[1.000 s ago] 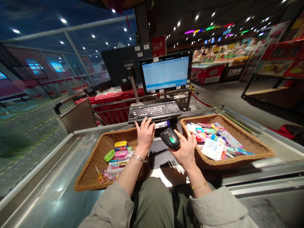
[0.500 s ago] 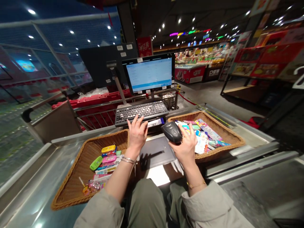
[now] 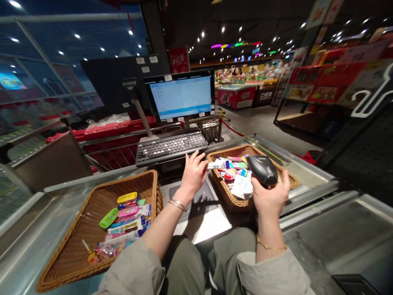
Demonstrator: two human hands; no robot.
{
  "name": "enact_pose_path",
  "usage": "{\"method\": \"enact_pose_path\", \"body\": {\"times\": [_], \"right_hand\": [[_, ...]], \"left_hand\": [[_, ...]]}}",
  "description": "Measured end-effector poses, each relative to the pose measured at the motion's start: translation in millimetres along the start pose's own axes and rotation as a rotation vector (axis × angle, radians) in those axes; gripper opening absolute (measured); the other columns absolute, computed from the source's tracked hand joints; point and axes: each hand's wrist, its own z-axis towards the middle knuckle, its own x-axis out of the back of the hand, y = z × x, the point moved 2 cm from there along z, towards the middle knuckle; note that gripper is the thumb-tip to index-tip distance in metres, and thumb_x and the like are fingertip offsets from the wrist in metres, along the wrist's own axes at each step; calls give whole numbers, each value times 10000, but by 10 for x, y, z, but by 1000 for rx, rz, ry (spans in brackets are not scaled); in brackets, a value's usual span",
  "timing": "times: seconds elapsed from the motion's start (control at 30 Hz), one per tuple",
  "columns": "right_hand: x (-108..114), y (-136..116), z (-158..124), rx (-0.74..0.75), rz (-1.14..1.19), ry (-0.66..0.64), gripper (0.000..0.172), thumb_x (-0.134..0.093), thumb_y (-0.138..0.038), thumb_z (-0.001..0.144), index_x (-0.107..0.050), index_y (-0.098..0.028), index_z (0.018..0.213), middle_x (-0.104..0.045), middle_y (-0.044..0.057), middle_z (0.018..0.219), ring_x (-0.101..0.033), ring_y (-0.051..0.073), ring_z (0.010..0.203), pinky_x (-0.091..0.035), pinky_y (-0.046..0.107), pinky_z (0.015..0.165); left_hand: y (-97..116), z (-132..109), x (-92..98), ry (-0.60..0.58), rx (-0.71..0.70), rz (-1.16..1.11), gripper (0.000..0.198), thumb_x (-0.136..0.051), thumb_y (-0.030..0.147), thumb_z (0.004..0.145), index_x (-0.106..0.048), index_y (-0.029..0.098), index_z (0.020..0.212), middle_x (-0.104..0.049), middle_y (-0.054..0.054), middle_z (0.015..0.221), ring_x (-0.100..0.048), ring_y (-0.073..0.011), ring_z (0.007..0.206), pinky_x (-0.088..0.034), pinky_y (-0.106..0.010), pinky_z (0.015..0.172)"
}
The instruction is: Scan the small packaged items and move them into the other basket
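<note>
My right hand [image 3: 270, 198] is wrapped round a black handheld barcode scanner [image 3: 261, 169], held above the right wicker basket [image 3: 229, 198], which is full of small colourful packets. My left hand [image 3: 194, 173] pinches a small flat tube-like item [image 3: 216, 164] just below the front edge of the grey keyboard [image 3: 170, 145]. The left wicker basket [image 3: 92, 205] holds several bright packets and lies left of my left forearm. Behind the keyboard a monitor [image 3: 181, 96] shows a lit list.
A steel checkout counter [image 3: 307, 186] surrounds both baskets. Red shopping trolleys [image 3: 113, 141] stand behind the keyboard. A dark panel [image 3: 362, 151] rises at the right. Shop shelves and a chest freezer [image 3: 236, 96] lie far back.
My right hand has carried the scanner to the right, over the right basket. My left hand has stayed by the keyboard's front edge with the small item. The view has swung right.
</note>
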Motion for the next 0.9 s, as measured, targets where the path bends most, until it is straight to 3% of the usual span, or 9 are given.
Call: {"method": "enact_pose_path", "body": {"times": [0.17,0.27,0.4,0.5,0.77,0.9], "right_hand": [[90,91,77,-117,27,144,413,-781,-432,688,-745,-115,950,-709,207,1104,-506,422,1378,-463,534,1112],[102,135,86,-117,22,153,421,-781,-450,697,-740,-114,949,-708,207,1091,-524,422,1360,-488,533,1083],[103,156,82,-96,-8,120,410,-769,-463,698,-743,-125,929,-713,202,1057,-520,428,1361,-474,555,1090],[85,161,66,-110,-11,105,408,-775,-453,680,-751,-119,913,-699,218,1116,-527,432,1349,-466,557,1098],[-48,8,-44,-188,11,-2,555,-746,-453,659,-748,-98,1086,-637,224,1327,-513,401,1362,-420,551,1141],[-94,-176,-106,-172,43,-80,511,-704,-472,662,-759,-97,1004,-693,218,1207,-468,404,1406,-372,537,1177]], "left_hand": [[272,292,-262,-28,-47,-37,232,-563,108,949,-688,180,1130,-655,-158,1385,-428,-335,1481,-318,-675,1210],[458,504,-415,-31,-3,-68,373,-547,107,955,-614,181,1314,-588,-170,1475,-343,-339,1531,-298,-697,1212],[566,581,-485,-24,10,-114,390,-582,187,963,-591,169,1352,-569,-174,1495,-368,-353,1516,-303,-671,1225],[493,463,-433,-37,3,-93,360,-610,182,942,-624,163,1301,-584,-166,1484,-394,-364,1500,-290,-670,1232],[205,44,-105,3,74,-49,350,-642,143,910,-645,182,1257,-614,-158,1453,-425,-328,1487,-291,-668,1232],[96,-171,91,27,124,-13,361,-679,163,900,-646,176,1259,-621,-149,1446,-419,-338,1489,-288,-660,1237]]}}
